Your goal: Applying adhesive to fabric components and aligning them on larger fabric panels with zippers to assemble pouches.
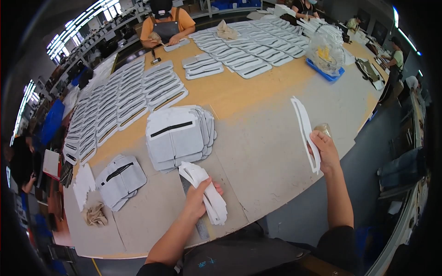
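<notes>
A bundle of white paper-like strips (215, 208) is gripped in my left hand (199, 197), fingers wrapped round its middle, over the near part of the table. Off to the right, my right hand (326, 151) pinches one long white strip (302, 123) with a narrow slot cut along it. The strip stands nearly upright. Just beyond my left hand lies a thick stack of light grey fabric-like panels (172, 145), its top one bearing a black slot edged in white. A smaller stack of grey panels (122, 181) sits left of it.
Rows of overlapping grey panels (131, 99) cover the far left and back. A hammer (155, 59) lies by a co-worker in orange (168, 25). A blue tray (329, 73) holds a plastic bag. Crumpled brown material (95, 214) rests at the left edge. A brownish translucent object (324, 129) is behind my right hand.
</notes>
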The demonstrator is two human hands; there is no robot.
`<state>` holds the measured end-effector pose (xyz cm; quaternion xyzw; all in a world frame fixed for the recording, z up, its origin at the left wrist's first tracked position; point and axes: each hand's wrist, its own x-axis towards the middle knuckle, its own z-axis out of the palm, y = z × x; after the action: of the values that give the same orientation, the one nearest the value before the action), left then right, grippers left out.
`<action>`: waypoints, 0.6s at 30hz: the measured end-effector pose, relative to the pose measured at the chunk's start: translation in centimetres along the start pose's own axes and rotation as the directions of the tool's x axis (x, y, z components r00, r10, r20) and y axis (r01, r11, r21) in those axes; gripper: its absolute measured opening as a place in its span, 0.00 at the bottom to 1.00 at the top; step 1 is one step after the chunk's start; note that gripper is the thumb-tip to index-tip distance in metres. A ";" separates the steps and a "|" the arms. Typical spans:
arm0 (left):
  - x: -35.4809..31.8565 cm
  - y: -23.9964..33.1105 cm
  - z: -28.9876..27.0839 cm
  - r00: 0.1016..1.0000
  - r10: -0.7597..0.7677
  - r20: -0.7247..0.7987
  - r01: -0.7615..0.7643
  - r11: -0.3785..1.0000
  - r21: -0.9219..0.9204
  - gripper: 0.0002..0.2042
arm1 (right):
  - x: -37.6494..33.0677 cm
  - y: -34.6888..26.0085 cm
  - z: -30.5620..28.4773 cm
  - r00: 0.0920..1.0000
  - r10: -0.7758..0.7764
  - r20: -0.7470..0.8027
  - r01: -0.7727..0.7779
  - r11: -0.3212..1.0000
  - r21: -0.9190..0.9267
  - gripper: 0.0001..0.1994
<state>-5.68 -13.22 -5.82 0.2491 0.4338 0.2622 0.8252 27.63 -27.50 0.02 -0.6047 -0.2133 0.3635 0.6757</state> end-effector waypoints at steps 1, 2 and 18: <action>-0.2 0.0 -0.1 0.999 0.026 0.034 -0.027 1.000 0.013 0.12 | 0.3 0.1 0.1 1.000 -0.011 -0.014 0.010 0.995 -0.098 0.08; -0.4 -0.1 -0.4 0.997 0.040 0.069 -0.042 0.999 0.025 0.14 | 0.7 0.3 -0.1 0.999 -0.013 -0.032 0.006 0.980 -0.198 0.09; -1.3 -3.3 5.1 0.993 0.118 0.021 -0.119 0.990 0.069 0.25 | -0.1 7.6 -2.6 0.890 -0.422 0.172 0.338 0.359 -0.870 0.09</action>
<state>-1.29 -17.41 -4.61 0.3055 0.4200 0.2934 0.8026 27.66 -29.28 -7.81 -0.8127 -0.4757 0.0083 0.3363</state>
